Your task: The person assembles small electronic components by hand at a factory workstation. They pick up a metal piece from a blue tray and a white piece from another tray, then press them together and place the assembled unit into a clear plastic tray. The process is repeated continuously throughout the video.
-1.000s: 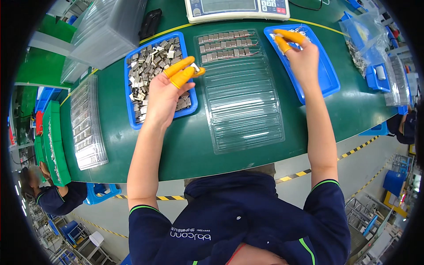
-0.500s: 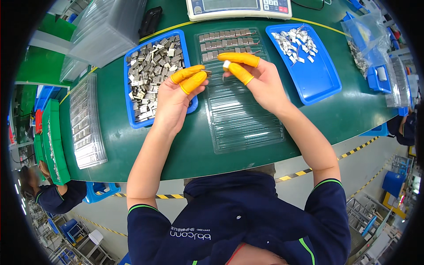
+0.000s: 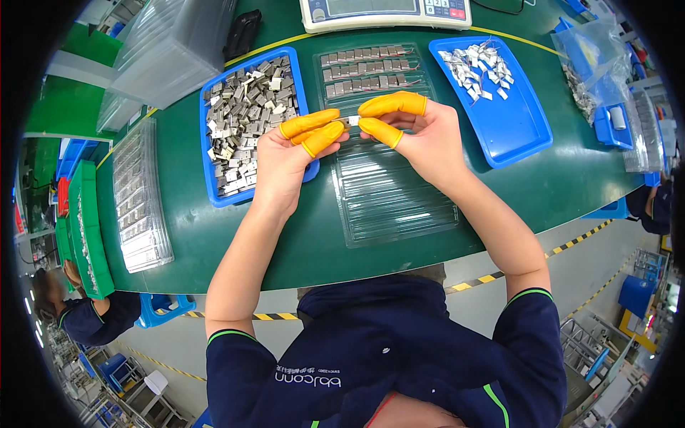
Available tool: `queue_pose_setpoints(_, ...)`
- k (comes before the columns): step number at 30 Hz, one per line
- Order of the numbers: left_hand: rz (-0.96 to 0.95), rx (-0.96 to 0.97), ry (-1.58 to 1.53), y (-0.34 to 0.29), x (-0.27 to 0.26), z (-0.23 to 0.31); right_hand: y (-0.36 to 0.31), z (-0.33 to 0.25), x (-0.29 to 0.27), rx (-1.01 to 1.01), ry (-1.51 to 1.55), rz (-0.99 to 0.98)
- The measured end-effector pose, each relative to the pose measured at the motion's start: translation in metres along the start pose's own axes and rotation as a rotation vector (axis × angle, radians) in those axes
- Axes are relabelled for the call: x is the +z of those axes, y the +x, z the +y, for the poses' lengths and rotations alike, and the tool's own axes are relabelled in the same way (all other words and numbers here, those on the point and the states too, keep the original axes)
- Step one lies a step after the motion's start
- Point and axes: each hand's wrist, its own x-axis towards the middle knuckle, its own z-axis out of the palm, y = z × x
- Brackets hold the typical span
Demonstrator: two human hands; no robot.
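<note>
My left hand [image 3: 284,160], in yellow finger cots, pinches a small grey metal connector shell [image 3: 344,123], mostly covered by the fingertips. Opposite it, the thumb and finger of my right hand [image 3: 432,135] grip a small white connector [image 3: 353,120]. The two parts meet end to end; how deeply one sits in the other I cannot tell. Below lies a clear ribbed blister tray [image 3: 396,203], with rows of grey metal pieces [image 3: 367,69] in its far slots and thin reddish wires at the row ends.
At left, a blue tray [image 3: 209,160] is heaped with metal shells [image 3: 250,118]. The right blue tray [image 3: 510,132] holds white wired connectors [image 3: 474,68]. A scale [image 3: 385,18] stands at the far edge. Clear trays [image 3: 143,196] and a tall clear stack [image 3: 168,57] occupy the left side.
My hands have come together, bringing the white connector against the metal shell. Before, a gap separated the two parts. The right fingers have closed nearer to each other.
</note>
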Motion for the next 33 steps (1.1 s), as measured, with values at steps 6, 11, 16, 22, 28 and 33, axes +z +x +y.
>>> queue_pose_setpoints(6,-0.024,0.087,0.170,-0.001,0.001,-0.007,0.002,-0.003,-0.012,-0.024,-0.120,-0.094)
queue_pose_setpoints(11,-0.172,-0.018,-0.043,-0.002,-0.006,-0.003,0.004,-0.006,-0.011,0.079,0.141,-0.145)
queue_pose_setpoints(16,-0.262,0.013,-0.069,-0.001,-0.011,-0.007,-0.003,0.004,-0.001,0.142,0.250,-0.155)
queue_pose_setpoints(22,-0.070,0.073,0.057,-0.002,0.003,-0.009,-0.006,0.010,0.008,0.025,0.043,0.009)
queue_pose_setpoints(28,-0.049,0.164,0.298,-0.003,0.002,-0.006,-0.005,0.006,0.004,-0.411,-0.416,0.138)
queue_pose_setpoints(33,-0.133,0.194,0.340,-0.004,0.001,-0.015,-0.007,0.007,0.010,-0.551,-0.491,0.017)
